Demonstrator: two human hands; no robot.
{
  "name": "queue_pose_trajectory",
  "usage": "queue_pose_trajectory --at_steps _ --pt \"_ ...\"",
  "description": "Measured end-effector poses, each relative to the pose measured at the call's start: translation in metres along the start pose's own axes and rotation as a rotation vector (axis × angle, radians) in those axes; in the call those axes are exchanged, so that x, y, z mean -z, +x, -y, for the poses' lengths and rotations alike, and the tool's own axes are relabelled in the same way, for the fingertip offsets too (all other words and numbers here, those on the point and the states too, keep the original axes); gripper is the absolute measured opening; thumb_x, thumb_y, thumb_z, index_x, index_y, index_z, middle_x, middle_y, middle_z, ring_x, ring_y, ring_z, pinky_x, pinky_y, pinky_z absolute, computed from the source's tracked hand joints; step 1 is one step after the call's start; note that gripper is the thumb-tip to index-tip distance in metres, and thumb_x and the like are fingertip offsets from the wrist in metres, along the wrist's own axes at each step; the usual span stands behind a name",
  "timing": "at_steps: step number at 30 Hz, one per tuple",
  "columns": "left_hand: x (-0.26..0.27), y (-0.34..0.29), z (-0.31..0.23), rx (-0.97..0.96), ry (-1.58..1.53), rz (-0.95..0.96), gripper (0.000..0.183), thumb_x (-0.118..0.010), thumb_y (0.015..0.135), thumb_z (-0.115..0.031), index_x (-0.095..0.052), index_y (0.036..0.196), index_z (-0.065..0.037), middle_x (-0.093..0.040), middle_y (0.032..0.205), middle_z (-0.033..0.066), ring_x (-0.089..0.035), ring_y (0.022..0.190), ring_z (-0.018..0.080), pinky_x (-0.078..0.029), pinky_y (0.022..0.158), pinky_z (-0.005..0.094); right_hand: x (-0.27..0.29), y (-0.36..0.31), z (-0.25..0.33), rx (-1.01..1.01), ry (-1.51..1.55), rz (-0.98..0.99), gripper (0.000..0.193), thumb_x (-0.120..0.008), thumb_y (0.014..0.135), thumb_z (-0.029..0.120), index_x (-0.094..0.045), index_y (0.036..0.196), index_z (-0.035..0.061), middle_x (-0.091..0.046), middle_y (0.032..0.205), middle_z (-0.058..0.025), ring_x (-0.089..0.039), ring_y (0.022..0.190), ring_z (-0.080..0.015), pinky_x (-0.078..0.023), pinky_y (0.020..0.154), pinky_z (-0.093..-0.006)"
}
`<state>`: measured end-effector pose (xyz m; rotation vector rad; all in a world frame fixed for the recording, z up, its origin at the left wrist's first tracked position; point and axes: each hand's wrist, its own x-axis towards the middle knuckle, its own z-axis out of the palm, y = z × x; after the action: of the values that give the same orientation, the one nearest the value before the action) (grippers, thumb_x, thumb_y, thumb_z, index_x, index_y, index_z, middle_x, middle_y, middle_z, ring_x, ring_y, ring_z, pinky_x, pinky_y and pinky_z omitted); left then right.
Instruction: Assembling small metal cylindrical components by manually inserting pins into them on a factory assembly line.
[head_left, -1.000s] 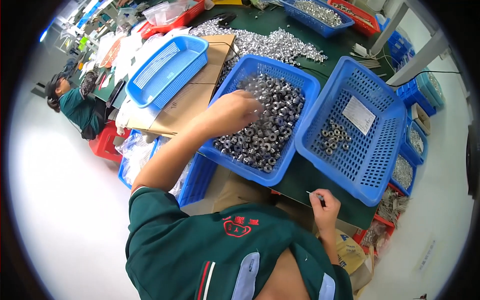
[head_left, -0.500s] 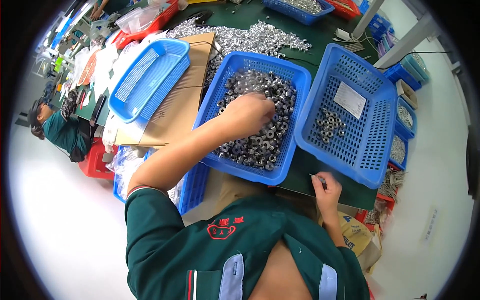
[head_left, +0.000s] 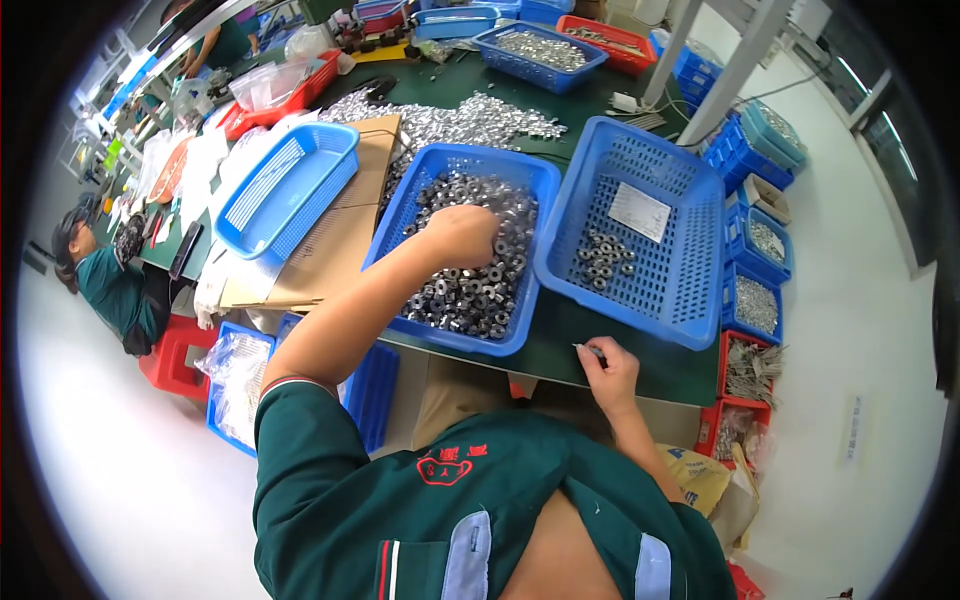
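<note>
My left hand reaches into a blue plastic basket and rests over a heap of dark metal rings. Its fingers are curled, and its fingertips, with whatever they hold, are hidden. Near the front edge of the green table my right hand pinches a small metal piece with a thin, pale tip, too small to name. Just beyond that hand a larger blue basket contains a small cluster of similar metal rings and a white paper label.
An empty light-blue basket lies on cardboard at left. Many shiny small parts are heaped on the table behind. Metal posts rise at back right; stacked bins stand on the right. Another person sits far left.
The view has shifted, so the baskets and table appear further left. My left hand stays over the rings in the basket, more closed up; my right hand keeps its pinch near the table edge.
</note>
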<state>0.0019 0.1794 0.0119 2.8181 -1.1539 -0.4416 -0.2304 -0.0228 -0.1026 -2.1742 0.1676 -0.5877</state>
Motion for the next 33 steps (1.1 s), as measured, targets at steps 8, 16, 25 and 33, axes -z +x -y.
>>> queue_pose_trajectory --at_steps 8,16,25,33 --pt "-0.012 -0.014 -0.004 0.016 -0.062 -0.229 0.017 -0.059 0.077 -0.01 -0.063 0.093 -0.007 -0.066 0.085 0.0135 -0.063 0.082 0.0339 -0.049 0.071 0.0427 0.002 0.005 -0.003 0.07 0.001 -0.042 0.015 -0.071 0.08 0.018 -0.062 0.078 0.0055 -0.061 0.066 -0.012 -0.06 0.057 -0.0275 -0.046 0.052 -0.0332" --pt "-0.011 -0.041 -0.015 -0.099 -1.788 -0.277 0.024 -0.062 0.088 -0.004 -0.063 0.111 0.002 -0.066 0.09 0.0056 -0.065 0.079 0.0142 -0.054 0.073 0.0264 0.0 0.003 -0.01 0.036 0.112 -0.055 0.012 -0.067 0.084 0.016 -0.062 0.088 0.0059 -0.063 0.068 -0.0126 -0.064 0.061 -0.026 -0.047 0.055 -0.0309" --pt "-0.022 -0.053 -0.049 -0.296 -2.072 -0.218 0.03 -0.063 0.083 0.006 -0.063 0.112 0.002 -0.067 0.1 0.0102 -0.067 0.087 0.0214 -0.054 0.082 0.0332 0.003 -0.001 -0.009 -0.048 0.121 0.063 0.012 -0.058 0.088 0.012 -0.059 0.098 0.0052 -0.065 0.075 -0.0104 -0.065 0.063 -0.0204 -0.049 0.058 -0.031" --pt "-0.04 -0.055 -0.054 -0.302 -2.327 -0.044 0.021 -0.064 0.086 -0.002 -0.062 0.106 -0.004 -0.066 0.095 0.0103 -0.064 0.082 0.0199 -0.053 0.072 0.0309 0.03 0.012 0.064 -0.135 0.367 0.254 0.018 -0.053 0.093 0.007 -0.051 0.11 0.0004 -0.065 0.086 -0.01 -0.061 0.07 -0.0117 -0.05 0.066 -0.0253"
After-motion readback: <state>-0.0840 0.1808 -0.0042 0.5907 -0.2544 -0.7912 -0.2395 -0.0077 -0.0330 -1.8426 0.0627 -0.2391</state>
